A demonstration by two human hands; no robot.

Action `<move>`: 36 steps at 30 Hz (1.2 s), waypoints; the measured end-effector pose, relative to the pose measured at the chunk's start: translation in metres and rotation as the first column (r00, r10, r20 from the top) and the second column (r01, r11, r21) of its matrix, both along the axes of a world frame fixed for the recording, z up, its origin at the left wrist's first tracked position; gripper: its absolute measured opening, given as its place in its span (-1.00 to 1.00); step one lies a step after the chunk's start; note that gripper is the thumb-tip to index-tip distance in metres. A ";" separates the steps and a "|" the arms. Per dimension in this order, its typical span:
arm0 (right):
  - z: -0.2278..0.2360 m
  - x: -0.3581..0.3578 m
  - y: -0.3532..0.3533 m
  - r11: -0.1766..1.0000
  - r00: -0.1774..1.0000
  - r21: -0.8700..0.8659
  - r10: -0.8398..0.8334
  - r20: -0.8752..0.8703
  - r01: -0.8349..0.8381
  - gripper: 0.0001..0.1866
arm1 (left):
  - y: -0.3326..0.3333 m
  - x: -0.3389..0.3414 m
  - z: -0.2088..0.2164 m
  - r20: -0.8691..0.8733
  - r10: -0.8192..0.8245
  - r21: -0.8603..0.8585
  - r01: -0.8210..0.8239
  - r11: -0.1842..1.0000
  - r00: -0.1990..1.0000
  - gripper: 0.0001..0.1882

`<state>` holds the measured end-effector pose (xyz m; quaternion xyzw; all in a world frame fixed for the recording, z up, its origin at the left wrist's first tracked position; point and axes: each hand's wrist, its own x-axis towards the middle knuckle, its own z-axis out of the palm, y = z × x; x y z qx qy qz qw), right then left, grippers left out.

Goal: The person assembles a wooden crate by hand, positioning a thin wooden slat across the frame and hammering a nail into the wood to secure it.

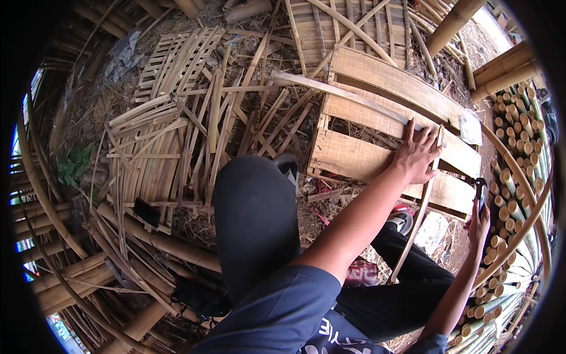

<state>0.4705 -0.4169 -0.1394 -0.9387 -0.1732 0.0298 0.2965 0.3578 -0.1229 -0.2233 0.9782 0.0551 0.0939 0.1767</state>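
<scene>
My left hand [417, 154] lies with spread fingers on a slatted wooden pallet [351, 154], pressing where two strips come together. One long flat bamboo strip [348, 93] runs from the pallet's far left to my fingertips. A second bamboo strip [420, 221] passes beside my palm and slants down toward my lap. To the right of the pallet, my right hand [479, 225] is closed around a small black tool [481, 192] held upright. Its exact kind I cannot make out. A small clear plastic packet [470, 127] rests on the pallet's right end.
Stacked bamboo poles [513, 194] line the right side. At left lie bamboo lattice panels [147, 147] and loose strips. Another slatted panel [359, 26] is beyond the pallet. A dark phone-like object [146, 212] sits at left. My bent knee [256, 206] is close to the pallet.
</scene>
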 end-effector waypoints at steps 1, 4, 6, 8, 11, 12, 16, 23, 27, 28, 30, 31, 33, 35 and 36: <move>0.001 -0.001 0.002 1.000 1.000 0.002 0.001 0.000 -0.001 -0.52 | 0.000 -0.001 0.000 0.000 0.000 -0.010 0.000 1.000 1.000 -0.22; 0.002 -0.003 0.003 1.000 1.000 0.008 -0.008 0.002 0.008 -0.53 | 0.002 0.000 0.001 -0.032 -0.025 -0.021 0.025 0.999 0.999 -0.21; -0.001 0.004 -0.004 1.000 1.000 0.001 -0.010 -0.004 0.010 -0.54 | 0.002 0.000 0.003 -0.063 -0.051 -0.026 0.050 0.998 0.997 -0.20; -0.001 0.004 0.000 1.000 1.000 0.002 -0.005 -0.030 0.006 -0.54 | 0.003 -0.002 0.001 -0.036 -0.032 -0.008 0.032 0.999 0.999 -0.20; 0.011 -0.003 0.014 0.996 0.995 -0.090 0.003 -0.104 -0.012 -0.52 | 0.003 -0.006 0.003 0.010 0.021 0.023 -0.021 1.000 1.000 -0.23; 0.017 0.001 0.011 0.983 0.988 -0.184 -0.008 -0.156 -0.021 -0.50 | 0.001 -0.004 0.005 0.006 0.020 0.031 -0.020 0.999 1.000 -0.23; -0.033 -0.075 0.209 0.880 0.998 -0.471 0.044 -0.049 -0.062 -0.33 | 0.005 -0.012 0.009 0.062 -0.019 0.018 0.018 1.000 0.998 -0.26; -0.075 -0.116 0.289 -0.028 0.907 -0.935 0.253 0.336 0.354 -0.03 | 0.018 -0.021 -0.003 0.046 -0.016 -0.003 0.016 1.000 0.999 -0.26; -0.085 -0.106 0.287 -0.702 0.875 -0.523 0.410 0.257 0.483 -0.08 | 0.018 -0.019 -0.002 0.059 -0.019 -0.022 0.021 1.000 0.998 -0.26; -0.089 -0.106 0.289 -0.844 0.864 -0.202 0.456 0.214 0.496 -0.10 | 0.019 -0.020 -0.004 0.058 -0.016 -0.022 0.017 1.000 0.998 -0.25; -0.090 -0.103 0.290 -0.872 0.859 0.151 0.487 0.157 0.466 -0.13 | 0.019 -0.021 -0.005 0.057 -0.016 -0.025 0.017 1.000 0.998 -0.25; -0.079 -0.114 0.296 -0.644 0.888 -0.614 0.373 0.271 0.457 0.02 | 0.020 -0.023 -0.008 0.048 -0.009 -0.021 0.010 1.000 0.999 -0.25; -0.101 -0.102 0.289 0.045 0.943 -0.969 0.222 0.247 0.243 0.20 | 0.022 -0.026 -0.011 0.032 -0.003 -0.016 0.003 1.000 0.999 -0.25; -0.145 -0.050 0.255 -0.290 0.680 -0.628 0.465 0.567 0.722 -0.08 | 0.014 -0.020 -0.004 0.056 -0.015 -0.027 0.016 1.000 0.998 -0.25; -0.150 -0.042 0.251 -0.351 0.559 -0.435 0.555 0.616 0.829 -0.15 | 0.013 -0.018 -0.003 0.064 -0.014 -0.027 0.016 1.000 0.998 -0.25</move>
